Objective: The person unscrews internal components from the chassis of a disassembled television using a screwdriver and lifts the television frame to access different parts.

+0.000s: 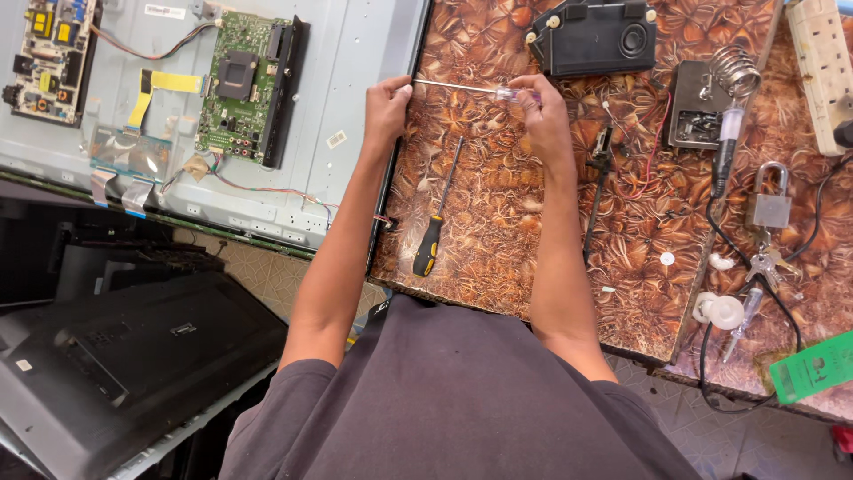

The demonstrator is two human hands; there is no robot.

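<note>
holding: a thin screwdriver (462,88) with a clear handle is held level between both hands, above the brown leaf-patterned table (498,231).
left hand (387,107): it is closed around the metal tip end of the shaft, just at the table's left edge.
right hand (542,111): it is clenched on the clear handle end; the fingers are curled over it.
second tool: a yellow and black screwdriver (435,222) is laid on the table below the hands, between the two forearms, its handle pointing to the person.
left side: an opened television back panel (355,71) is laid beside the table, with a green circuit board (238,84) and a second board (49,53) at the far left corner.
lower left: a black rear cover (124,364) is seen lying under the panel.
far edge of table: a black speaker box (593,36) is placed just above the right hand.
right side: a soldering iron stand (711,98), a padlock (769,204) with keys, a white tape roll (721,311) and a green card (813,366) are seen, well apart from the hands.
top right corner: a white power strip (822,62) is laid there.
</note>
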